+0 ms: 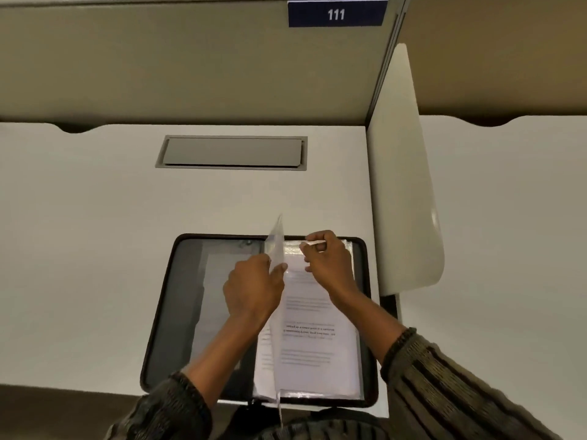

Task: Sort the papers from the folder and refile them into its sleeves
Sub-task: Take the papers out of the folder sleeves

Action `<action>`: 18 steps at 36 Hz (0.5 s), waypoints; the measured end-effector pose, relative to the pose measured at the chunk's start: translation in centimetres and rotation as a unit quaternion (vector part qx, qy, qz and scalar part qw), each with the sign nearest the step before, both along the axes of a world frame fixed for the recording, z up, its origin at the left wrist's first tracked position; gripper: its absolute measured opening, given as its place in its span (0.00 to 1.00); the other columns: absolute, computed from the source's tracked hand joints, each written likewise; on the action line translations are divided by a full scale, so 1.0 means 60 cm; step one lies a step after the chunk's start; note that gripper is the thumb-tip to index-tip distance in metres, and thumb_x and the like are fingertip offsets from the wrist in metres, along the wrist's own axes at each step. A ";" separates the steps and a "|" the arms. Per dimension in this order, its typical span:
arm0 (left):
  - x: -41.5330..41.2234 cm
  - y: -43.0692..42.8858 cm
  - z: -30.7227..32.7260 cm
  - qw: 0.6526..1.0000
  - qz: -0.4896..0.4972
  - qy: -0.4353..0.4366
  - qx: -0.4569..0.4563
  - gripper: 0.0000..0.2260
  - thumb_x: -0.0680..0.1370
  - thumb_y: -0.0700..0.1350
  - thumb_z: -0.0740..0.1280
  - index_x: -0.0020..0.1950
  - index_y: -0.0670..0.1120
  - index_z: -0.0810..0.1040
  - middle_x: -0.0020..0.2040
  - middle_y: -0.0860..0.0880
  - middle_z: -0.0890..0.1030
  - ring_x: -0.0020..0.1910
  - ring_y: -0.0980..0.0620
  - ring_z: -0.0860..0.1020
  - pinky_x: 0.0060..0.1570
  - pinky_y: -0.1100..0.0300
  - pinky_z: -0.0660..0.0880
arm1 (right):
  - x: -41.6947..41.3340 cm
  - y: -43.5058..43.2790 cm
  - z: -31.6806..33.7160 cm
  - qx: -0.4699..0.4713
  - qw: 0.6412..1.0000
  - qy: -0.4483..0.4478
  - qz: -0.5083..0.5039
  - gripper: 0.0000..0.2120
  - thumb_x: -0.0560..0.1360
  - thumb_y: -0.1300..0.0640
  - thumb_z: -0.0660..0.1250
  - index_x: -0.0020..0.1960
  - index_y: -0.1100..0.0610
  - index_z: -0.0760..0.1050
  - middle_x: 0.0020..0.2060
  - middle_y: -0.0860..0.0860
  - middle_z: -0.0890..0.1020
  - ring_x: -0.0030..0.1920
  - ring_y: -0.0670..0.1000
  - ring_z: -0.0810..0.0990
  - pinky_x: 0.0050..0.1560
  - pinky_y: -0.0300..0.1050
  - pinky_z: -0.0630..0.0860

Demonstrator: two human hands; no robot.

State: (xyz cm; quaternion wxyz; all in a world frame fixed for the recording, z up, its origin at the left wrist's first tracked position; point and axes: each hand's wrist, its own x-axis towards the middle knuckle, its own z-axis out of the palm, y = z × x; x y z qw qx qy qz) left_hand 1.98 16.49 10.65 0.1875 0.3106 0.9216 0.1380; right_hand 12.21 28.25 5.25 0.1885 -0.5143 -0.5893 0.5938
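An open black zip folder (178, 312) lies on the white desk at its near edge. Its right half holds clear sleeves with printed papers (313, 338). One clear sleeve (277, 249) stands upright near the spine. My left hand (254, 287) holds that sleeve's edge between thumb and fingers. My right hand (327, 258) is over the top of the right stack and pinches the top edge of a paper or sleeve (314, 242). The folder's left inner cover shows dark pockets.
The white desk (95, 249) has a grey cable hatch (232, 152) set in it behind the folder. A white divider panel (409, 185) rises on the right. A beige partition with a "111" sign (336, 14) stands behind. The desk's near edge lies just under the folder.
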 end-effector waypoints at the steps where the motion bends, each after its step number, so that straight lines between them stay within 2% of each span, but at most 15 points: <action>1: -0.005 -0.002 0.005 1.000 -0.005 0.004 -0.003 0.16 0.83 0.59 0.67 0.42 0.50 0.79 0.41 0.52 0.84 0.35 0.53 0.81 0.33 0.57 0.78 | -0.015 0.009 0.005 -0.006 1.000 0.005 -0.001 0.07 0.79 0.51 0.72 0.56 0.46 0.79 0.48 0.45 0.85 0.48 0.49 0.85 0.53 0.57 0.85; 4: -0.021 -0.008 0.015 1.000 -0.009 0.000 -0.004 0.18 0.86 0.58 0.62 0.41 0.51 0.77 0.39 0.53 0.83 0.35 0.52 0.81 0.38 0.53 0.81 | -0.057 0.032 0.021 -0.031 0.999 0.010 0.005 0.05 0.80 0.54 0.70 0.55 0.46 0.80 0.46 0.47 0.85 0.45 0.50 0.86 0.51 0.54 0.86; 7: -0.037 -0.015 0.026 1.000 -0.012 -0.004 -0.017 0.16 0.87 0.55 0.61 0.42 0.52 0.76 0.38 0.55 0.80 0.34 0.55 0.79 0.33 0.60 0.73 | -0.090 0.047 0.035 -0.054 0.998 0.023 0.031 0.04 0.80 0.54 0.70 0.54 0.49 0.82 0.49 0.49 0.85 0.48 0.53 0.86 0.44 0.45 0.86; 11: -0.063 -0.031 0.030 1.000 0.001 0.005 -0.016 0.17 0.86 0.53 0.65 0.38 0.53 0.73 0.36 0.54 0.79 0.33 0.55 0.79 0.35 0.59 0.76 | -0.127 0.064 0.044 -0.069 0.991 0.044 0.107 0.07 0.81 0.51 0.69 0.57 0.50 0.83 0.52 0.51 0.85 0.49 0.54 0.86 0.45 0.43 0.85; 14: -0.082 -0.040 0.027 0.999 0.026 0.003 -0.026 0.17 0.84 0.54 0.68 0.36 0.53 0.72 0.33 0.55 0.76 0.32 0.55 0.77 0.32 0.62 0.69 | -0.155 0.073 0.046 -0.082 0.979 0.052 0.177 0.08 0.82 0.53 0.68 0.56 0.52 0.85 0.52 0.52 0.86 0.50 0.54 0.86 0.43 0.41 0.84; 18: -0.101 -0.049 0.026 0.999 0.047 0.000 -0.022 0.17 0.81 0.55 0.73 0.36 0.50 0.75 0.32 0.53 0.77 0.31 0.54 0.77 0.32 0.58 0.72 | -0.183 0.077 0.047 -0.080 0.959 0.052 0.267 0.11 0.83 0.50 0.67 0.54 0.56 0.85 0.49 0.51 0.88 0.45 0.54 0.86 0.45 0.45 0.84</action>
